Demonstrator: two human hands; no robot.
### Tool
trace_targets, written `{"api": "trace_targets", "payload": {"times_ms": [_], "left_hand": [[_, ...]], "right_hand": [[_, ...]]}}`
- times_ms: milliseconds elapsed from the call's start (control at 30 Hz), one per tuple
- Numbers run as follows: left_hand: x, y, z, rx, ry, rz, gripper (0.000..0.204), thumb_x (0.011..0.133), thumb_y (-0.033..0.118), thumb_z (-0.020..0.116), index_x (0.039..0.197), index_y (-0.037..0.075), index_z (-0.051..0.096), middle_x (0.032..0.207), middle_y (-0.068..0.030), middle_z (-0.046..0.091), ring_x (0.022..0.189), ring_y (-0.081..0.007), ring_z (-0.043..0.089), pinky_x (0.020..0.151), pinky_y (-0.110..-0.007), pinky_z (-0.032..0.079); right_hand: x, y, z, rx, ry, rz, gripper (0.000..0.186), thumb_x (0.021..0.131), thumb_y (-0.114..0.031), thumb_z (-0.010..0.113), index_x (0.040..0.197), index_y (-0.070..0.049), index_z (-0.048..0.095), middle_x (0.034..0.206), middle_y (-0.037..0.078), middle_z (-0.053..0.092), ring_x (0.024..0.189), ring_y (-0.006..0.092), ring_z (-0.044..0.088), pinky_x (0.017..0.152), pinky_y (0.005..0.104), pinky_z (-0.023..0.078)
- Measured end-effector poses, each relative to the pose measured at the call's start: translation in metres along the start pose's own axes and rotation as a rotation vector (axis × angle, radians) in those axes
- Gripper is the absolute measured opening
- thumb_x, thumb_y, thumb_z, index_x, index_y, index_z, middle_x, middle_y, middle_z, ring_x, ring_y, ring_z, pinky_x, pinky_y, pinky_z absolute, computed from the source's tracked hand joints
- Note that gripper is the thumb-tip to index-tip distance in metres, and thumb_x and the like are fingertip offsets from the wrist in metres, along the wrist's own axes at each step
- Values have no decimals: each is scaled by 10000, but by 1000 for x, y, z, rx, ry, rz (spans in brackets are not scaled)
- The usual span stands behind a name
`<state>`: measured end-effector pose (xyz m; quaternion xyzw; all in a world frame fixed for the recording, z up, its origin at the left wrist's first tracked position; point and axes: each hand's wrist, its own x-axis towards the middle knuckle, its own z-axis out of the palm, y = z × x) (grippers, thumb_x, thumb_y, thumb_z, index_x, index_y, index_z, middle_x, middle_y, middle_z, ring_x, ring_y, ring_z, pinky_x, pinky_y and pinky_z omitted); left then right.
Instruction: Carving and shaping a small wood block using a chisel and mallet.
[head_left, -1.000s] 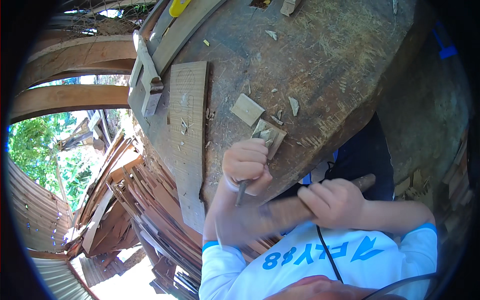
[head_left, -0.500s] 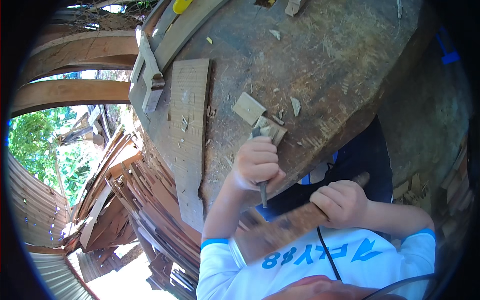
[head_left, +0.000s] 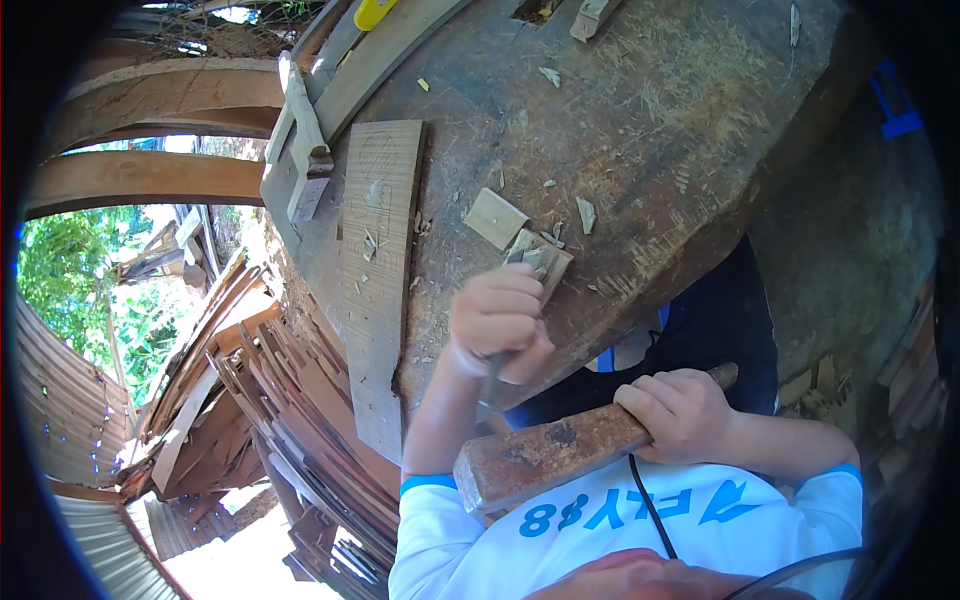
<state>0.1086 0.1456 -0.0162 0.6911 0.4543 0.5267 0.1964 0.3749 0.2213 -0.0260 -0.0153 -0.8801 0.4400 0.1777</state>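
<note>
My left hand (head_left: 500, 318) is closed around a chisel (head_left: 492, 384); one end sticks out below the fist, the other reaches up to a small wood block (head_left: 552, 268) on the workbench. Whether its tip touches the block is hard to make out. In my right hand (head_left: 682, 412) is a thick wooden mallet (head_left: 552, 455), gripped by its handle. Its worn, blocky head points left, in front of my shirt and just below the chisel's lower end. A small flat wood piece (head_left: 497, 218) lies against the block's far left side.
A long board (head_left: 378, 270) with pencilled outlines lies along the bench's left side. Beside it rests a carved wooden piece (head_left: 302, 150). Wood chips (head_left: 586, 215) dot the workbench (head_left: 640, 110). A yellow-handled tool (head_left: 372, 12) is at the far edge. Stacked planks (head_left: 310, 420) stand at left.
My left hand has shifted slightly left, and the chisel's lower end has swung left. The mallet, blurred by motion before, now appears sharp, its head a little further left.
</note>
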Motion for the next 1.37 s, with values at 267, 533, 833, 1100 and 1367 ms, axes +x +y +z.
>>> {"api": "trace_targets", "payload": {"times_ms": [267,533,833,1100,1367], "left_hand": [[9,-9,-11,-338,42,-165,367,573,-138,538,546,77,242,513,-41,246,426,-233,233,479,-376,153],[7,-6,3,-75,-126,-70,357,626,-84,629,545,73,319,524,-43,322,437,-241,348,461,-368,228],[-2,-9,14,51,-110,-44,379,660,-64,668,563,90,336,540,-36,344,455,-234,384,468,-370,253],[-4,-15,14,158,-160,-14,393,689,-32,714,585,111,364,558,-33,395,487,-229,420,497,-370,267],[0,-16,14,198,-145,-51,437,658,-26,722,576,113,315,551,-22,340,500,-224,396,515,-376,276]], "right_hand": [[10,1,-4,73,8,11,544,633,-217,816,1088,-17,596,770,65,601,595,225,627,518,340,495],[16,-1,0,-54,135,-153,548,666,-246,750,1145,-27,599,763,24,552,585,142,606,479,282,476],[-2,8,5,-77,141,-23,404,748,-236,786,1017,-24,571,703,52,560,542,227,585,484,360,465],[-12,18,1,-46,64,24,467,673,-221,814,1038,-47,581,721,55,556,553,239,601,496,367,468],[-13,15,7,-35,-100,34,512,702,-297,864,1079,-74,598,854,49,661,666,241,682,547,348,521]]}}
